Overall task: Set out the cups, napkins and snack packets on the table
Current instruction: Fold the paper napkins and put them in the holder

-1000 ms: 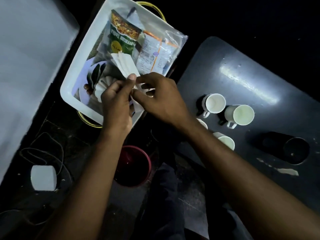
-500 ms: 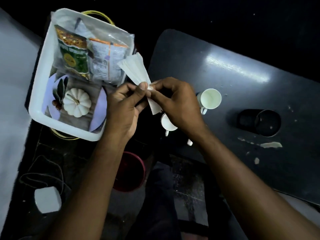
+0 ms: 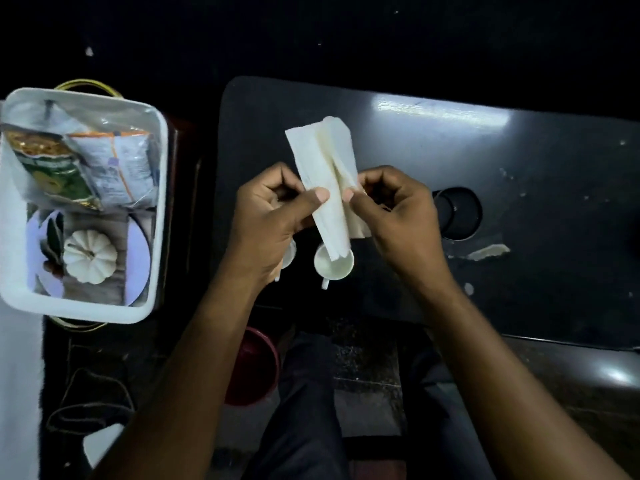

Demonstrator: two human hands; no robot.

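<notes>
Above the table (image 3: 450, 150) now, napkins (image 3: 325, 174).

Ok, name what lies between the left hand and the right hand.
Head view: folded napkins, pinched by the left hand and the right hand from either side.

Dim room in a home, a sitting corner by the look: low dark surface (image 3: 450, 140) carrying small white cups (image 3: 334, 268), stains and a torn scrap (image 3: 488, 251). Beside it, a white tray (image 3: 157, 202) with printed snack packets (image 3: 55, 168) and a pumpkin-print mat (image 3: 90, 258); paper napkins (image 3: 322, 188) held over the cups. Speckled stone floor (image 3: 363, 358) below, with a red bucket (image 3: 256, 368) and loose cables (image 3: 93, 386); light too poor to identify the pale slab (image 3: 14, 375) at far left.
</notes>
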